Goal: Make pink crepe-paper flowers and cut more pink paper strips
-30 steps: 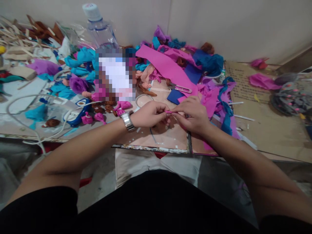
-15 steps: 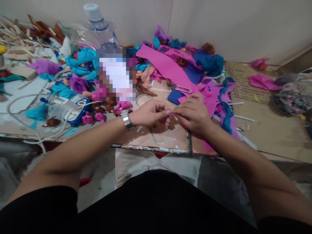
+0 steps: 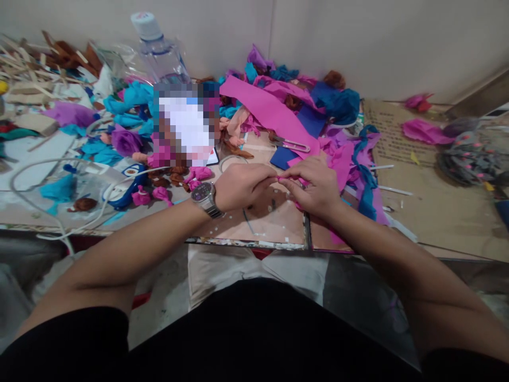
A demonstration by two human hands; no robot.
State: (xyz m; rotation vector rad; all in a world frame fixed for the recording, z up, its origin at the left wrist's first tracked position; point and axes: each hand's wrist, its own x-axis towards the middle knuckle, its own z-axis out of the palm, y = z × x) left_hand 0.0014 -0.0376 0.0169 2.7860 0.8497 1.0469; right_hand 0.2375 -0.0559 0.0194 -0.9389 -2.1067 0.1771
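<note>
Between my two hands is a small twisted bit of pink paper, mostly hidden by the fingertips. My left hand pinches it from the left, its back turned up and a metal-strapped watch at the wrist. From the right, my right hand grips the same bit with thumb and fingers. Just beyond the hands, a pair of thread snips lies on a long pink paper sheet. A dark blue paper piece sits close to the right fingers.
Crumpled turquoise paper and small pink knots crowd the left. A clear bottle stands behind a blurred phone screen. A white cable loops near a blue-and-white device. Cardboard covers the right side.
My left hand has rolled over, so its back and the watch face now show. The fingertips of both hands still meet at the pink paper.
</note>
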